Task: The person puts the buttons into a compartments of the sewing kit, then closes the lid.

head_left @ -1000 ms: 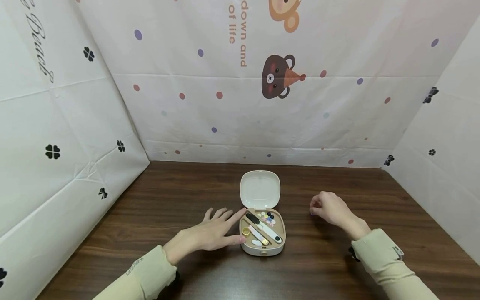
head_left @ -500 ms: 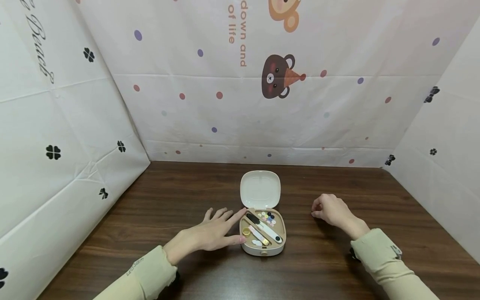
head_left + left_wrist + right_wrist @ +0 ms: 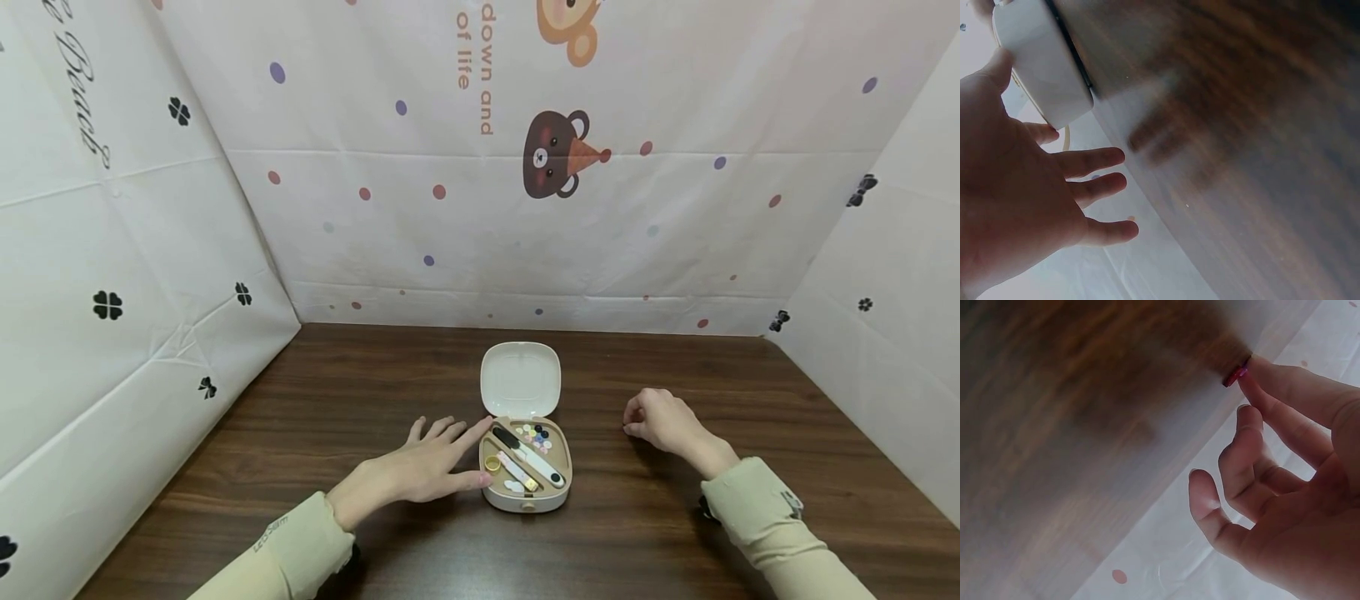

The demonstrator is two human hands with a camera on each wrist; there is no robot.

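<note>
A small white sewing box stands on the table with its lid raised. My left hand lies at its left side, fingers spread straight, thumb and index fingertip touching the rim. In the left wrist view, the box's white side shows beside the thumb. To the right, my right hand is low over the table, apart from the box. Its thumb and index finger pinch a tiny red and purple piece, seen in the right wrist view; its kind is unclear. The other fingers are bent.
Inside the box lie several coloured buttons, a long black and white tool, a pink and gold piece, a gold ring and white bits. Printed white sheets border the brown table.
My right hand has shifted very slightly right and down since a second ago. The left hand and the sewing box stay in place.
</note>
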